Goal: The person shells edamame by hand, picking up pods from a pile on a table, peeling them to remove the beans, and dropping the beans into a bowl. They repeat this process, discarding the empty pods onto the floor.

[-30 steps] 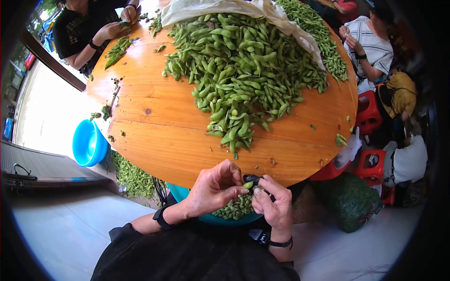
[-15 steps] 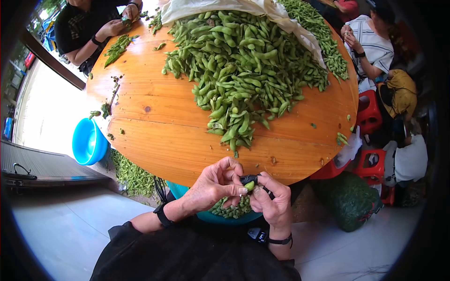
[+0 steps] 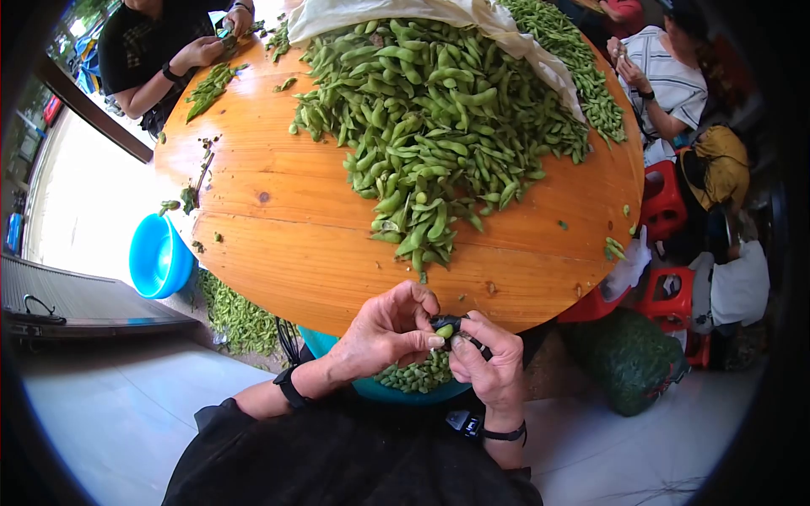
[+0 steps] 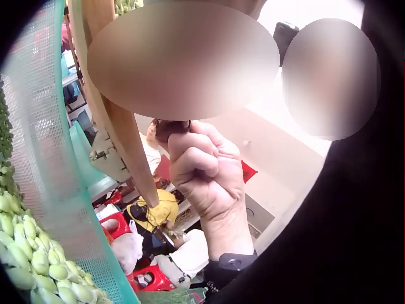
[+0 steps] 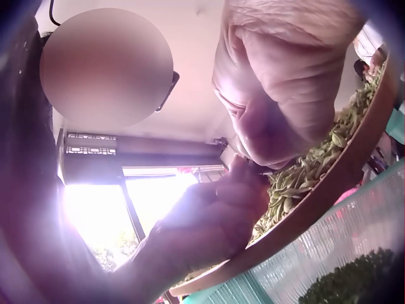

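Note:
In the head view a green pod (image 3: 445, 331) is between the two hands, just below the table's near edge. The left hand (image 3: 390, 331) pinches it between thumb and finger. The right hand (image 3: 492, 358), with black wrapping (image 3: 456, 323) on a finger, grips the pod's other side with its thumb close against it. Below the hands, shelled beans (image 3: 418, 374) lie in a teal basket (image 3: 371, 389). The left wrist view has the right hand (image 4: 205, 171) with fingers curled; in the right wrist view the hands meet, the left hand (image 5: 209, 218) beneath.
A large heap of green pods (image 3: 447, 126) covers much of the round wooden table (image 3: 287, 202), partly bordered by pale cloth (image 3: 540, 63). A blue basin (image 3: 160, 257) stands at left by pods on the floor. Red stools (image 3: 664, 202) and a dark green sack (image 3: 623, 363) are at right; people sit across.
The pod between the fingers has shifted and turned slightly, and the left hand has moved a little around it. Both hands stay in nearly the same place.

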{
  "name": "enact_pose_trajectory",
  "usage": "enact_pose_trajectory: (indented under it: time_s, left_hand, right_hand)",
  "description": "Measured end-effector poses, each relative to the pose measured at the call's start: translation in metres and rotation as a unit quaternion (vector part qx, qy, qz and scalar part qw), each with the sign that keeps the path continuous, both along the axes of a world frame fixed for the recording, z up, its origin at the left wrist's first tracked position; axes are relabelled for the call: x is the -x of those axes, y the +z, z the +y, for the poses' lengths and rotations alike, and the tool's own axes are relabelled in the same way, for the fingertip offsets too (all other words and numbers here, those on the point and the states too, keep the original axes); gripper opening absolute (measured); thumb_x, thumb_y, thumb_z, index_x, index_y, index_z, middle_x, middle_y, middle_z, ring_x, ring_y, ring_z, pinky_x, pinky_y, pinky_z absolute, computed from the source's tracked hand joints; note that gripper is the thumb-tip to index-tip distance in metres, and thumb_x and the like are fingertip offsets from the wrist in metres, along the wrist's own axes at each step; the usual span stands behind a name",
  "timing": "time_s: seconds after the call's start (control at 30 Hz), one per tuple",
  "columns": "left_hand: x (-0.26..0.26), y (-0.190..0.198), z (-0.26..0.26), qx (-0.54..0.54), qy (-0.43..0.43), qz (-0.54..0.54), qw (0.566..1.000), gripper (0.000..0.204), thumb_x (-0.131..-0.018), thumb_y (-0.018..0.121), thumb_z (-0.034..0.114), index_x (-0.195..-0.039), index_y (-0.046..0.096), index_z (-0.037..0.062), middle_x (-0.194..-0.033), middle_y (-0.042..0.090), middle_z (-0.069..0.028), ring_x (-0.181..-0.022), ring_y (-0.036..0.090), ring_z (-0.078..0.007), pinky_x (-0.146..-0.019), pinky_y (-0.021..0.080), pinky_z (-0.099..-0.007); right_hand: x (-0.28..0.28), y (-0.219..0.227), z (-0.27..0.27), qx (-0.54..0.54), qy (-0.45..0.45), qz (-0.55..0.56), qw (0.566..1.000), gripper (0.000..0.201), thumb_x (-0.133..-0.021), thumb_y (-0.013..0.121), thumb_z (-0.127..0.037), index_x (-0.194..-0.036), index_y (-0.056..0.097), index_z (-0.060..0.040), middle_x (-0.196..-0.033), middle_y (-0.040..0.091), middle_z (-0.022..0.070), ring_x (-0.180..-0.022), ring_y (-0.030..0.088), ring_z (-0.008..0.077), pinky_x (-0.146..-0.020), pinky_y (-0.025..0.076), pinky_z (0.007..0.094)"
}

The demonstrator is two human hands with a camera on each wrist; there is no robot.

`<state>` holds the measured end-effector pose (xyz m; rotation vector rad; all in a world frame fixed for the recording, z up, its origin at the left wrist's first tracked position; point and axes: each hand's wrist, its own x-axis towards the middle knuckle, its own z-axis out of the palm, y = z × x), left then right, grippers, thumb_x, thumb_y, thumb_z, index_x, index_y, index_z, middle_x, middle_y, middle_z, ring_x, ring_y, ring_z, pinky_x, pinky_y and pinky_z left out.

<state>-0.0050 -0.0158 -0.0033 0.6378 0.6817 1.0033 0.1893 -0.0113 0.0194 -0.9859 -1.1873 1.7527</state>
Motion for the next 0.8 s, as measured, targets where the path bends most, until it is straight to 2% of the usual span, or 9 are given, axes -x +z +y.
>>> enact_pose_trajectory:
  time_s: [0.13, 0.2, 0.23, 0.27, 0.33, 0.47, 0.57, 0.7, 0.8]
  left_hand:
    - [0.009, 0.001, 0.007, 0.037, -0.034, -0.073, 0.996, 0.029, -0.089, 0.070, -0.002, -0.110, 0.051, 0.0040, -0.079, 0.064, -0.0022, -0.059, 0.060, -0.0109, -0.042, 0.039, -0.0221]
    - [0.012, 0.003, 0.008, 0.082, -0.088, -0.111, 0.986, 0.028, -0.089, 0.068, -0.004, -0.110, 0.051, 0.0030, -0.076, 0.062, -0.0022, -0.060, 0.061, -0.0121, -0.041, 0.039, -0.0225]
    - [0.011, 0.004, 0.007, 0.078, -0.081, -0.105, 0.988, 0.029, -0.090, 0.069, -0.001, -0.112, 0.051, 0.0022, -0.075, 0.061, -0.0023, -0.059, 0.060, -0.0117, -0.042, 0.040, -0.0219]
    - [0.009, 0.005, 0.006, 0.078, -0.081, -0.106, 0.988, 0.029, -0.090, 0.069, -0.001, -0.112, 0.051, 0.0022, -0.075, 0.061, -0.0023, -0.059, 0.060, -0.0117, -0.042, 0.040, -0.0219]
    - [0.002, 0.007, 0.002, 0.047, -0.016, -0.032, 0.998, 0.030, -0.089, 0.071, 0.001, -0.114, 0.054, 0.0001, -0.079, 0.064, -0.0054, -0.056, 0.059, -0.0116, -0.044, 0.041, -0.0227]
    - [0.003, 0.010, -0.002, 0.004, -0.022, 0.086, 0.996, 0.031, -0.091, 0.069, 0.003, -0.118, 0.054, -0.0003, -0.077, 0.063, -0.0042, -0.057, 0.058, -0.0092, -0.046, 0.043, -0.0222]
    - [0.006, 0.019, -0.003, -0.188, -0.037, 0.281, 0.940, 0.028, -0.099, 0.060, 0.009, -0.124, 0.052, -0.0009, -0.077, 0.065, -0.0052, -0.066, 0.064, -0.0084, -0.055, 0.050, -0.0232]
    - [0.006, 0.017, -0.005, -0.198, -0.036, 0.293, 0.935, 0.024, -0.100, 0.057, 0.009, -0.120, 0.050, -0.0019, -0.077, 0.069, -0.0083, -0.061, 0.064, -0.0123, -0.056, 0.051, -0.0282]
    - [0.004, 0.016, -0.006, -0.094, -0.022, 0.225, 0.970, 0.023, -0.101, 0.055, 0.010, -0.121, 0.050, 0.0001, -0.085, 0.070, -0.0096, -0.067, 0.066, -0.0131, -0.060, 0.053, -0.0279]
  right_hand:
    - [0.008, -0.001, 0.000, -0.082, -0.004, -0.087, 0.993, 0.014, -0.090, 0.061, 0.006, -0.103, 0.063, 0.0094, -0.083, 0.054, 0.0062, -0.062, 0.056, 0.0108, -0.052, 0.044, 0.0256]
    - [0.009, -0.005, 0.001, -0.212, 0.000, -0.177, 0.961, 0.014, -0.085, 0.064, 0.006, -0.099, 0.063, 0.0083, -0.082, 0.057, 0.0106, -0.066, 0.060, 0.0180, -0.058, 0.048, 0.0298]
    - [0.010, -0.005, -0.001, -0.216, -0.018, -0.196, 0.956, 0.015, -0.082, 0.065, 0.006, -0.098, 0.065, 0.0069, -0.082, 0.058, 0.0138, -0.071, 0.062, 0.0252, -0.064, 0.051, 0.0334]
    - [0.011, -0.004, -0.001, -0.215, -0.017, -0.197, 0.956, 0.015, -0.082, 0.065, 0.006, -0.098, 0.065, 0.0069, -0.082, 0.058, 0.0138, -0.071, 0.062, 0.0252, -0.064, 0.051, 0.0334]
    - [0.012, -0.003, -0.001, -0.267, -0.042, -0.261, 0.927, 0.017, -0.082, 0.064, 0.007, -0.099, 0.065, 0.0059, -0.083, 0.058, 0.0142, -0.071, 0.062, 0.0278, -0.063, 0.051, 0.0343]
    - [0.018, 0.009, -0.003, -0.336, -0.046, -0.298, 0.892, 0.019, -0.080, 0.064, 0.007, -0.099, 0.065, 0.0052, -0.084, 0.056, 0.0148, -0.070, 0.062, 0.0301, -0.063, 0.051, 0.0358]
    - [0.013, 0.010, 0.001, -0.348, -0.034, -0.320, 0.881, 0.020, -0.080, 0.064, 0.007, -0.100, 0.065, 0.0044, -0.084, 0.055, 0.0143, -0.069, 0.062, 0.0302, -0.062, 0.050, 0.0360]
    - [0.009, 0.008, 0.006, -0.345, -0.021, -0.334, 0.877, 0.019, -0.081, 0.064, 0.007, -0.100, 0.065, 0.0040, -0.084, 0.054, 0.0138, -0.068, 0.061, 0.0294, -0.060, 0.049, 0.0352]
    - [0.009, 0.006, 0.006, -0.347, -0.043, -0.318, 0.881, 0.020, -0.082, 0.066, 0.005, -0.102, 0.064, 0.0044, -0.084, 0.054, 0.0129, -0.068, 0.060, 0.0266, -0.060, 0.049, 0.0338]
